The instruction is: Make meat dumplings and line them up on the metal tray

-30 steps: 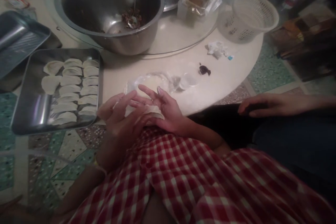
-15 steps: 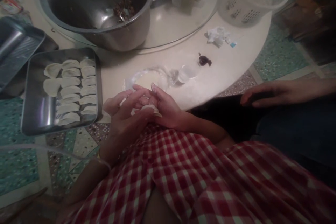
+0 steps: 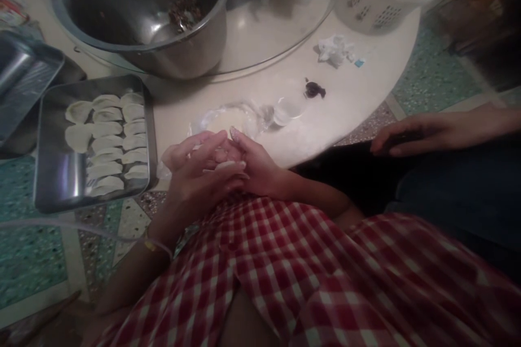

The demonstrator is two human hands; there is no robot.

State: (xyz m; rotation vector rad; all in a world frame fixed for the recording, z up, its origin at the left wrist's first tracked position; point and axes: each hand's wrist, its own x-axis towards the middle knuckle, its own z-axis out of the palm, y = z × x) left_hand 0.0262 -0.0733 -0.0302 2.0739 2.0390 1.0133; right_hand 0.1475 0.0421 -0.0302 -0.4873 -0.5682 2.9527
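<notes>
Low in front of me, at the table's near edge, a pale dumpling [image 3: 223, 165] shows in part between my two hands. My left hand [image 3: 197, 171] curls around it from the left, thumb along its near side. From the right, my right hand [image 3: 258, 165] cups it, with fingers closed against the dough. My fingers cover most of the dumpling. Just beyond my hands lies a stack of round dough wrappers [image 3: 228, 118] on clear plastic. To the left, a metal tray [image 3: 65, 179] holds several folded dumplings [image 3: 106, 129] in rows.
A large metal bowl [image 3: 191, 57] with dark filling stands at the back left. A small clear dish [image 3: 287, 111], a dark scrap [image 3: 314, 89], crumpled tissue [image 3: 336, 50] and a white basket [image 3: 378, 8] are to the right. Another person's hand [image 3: 411, 133] rests at the right.
My left fingers have shifted over the dumpling and pressed in closer to my right hand. The view has moved slightly. The dumplings in the tray look the same.
</notes>
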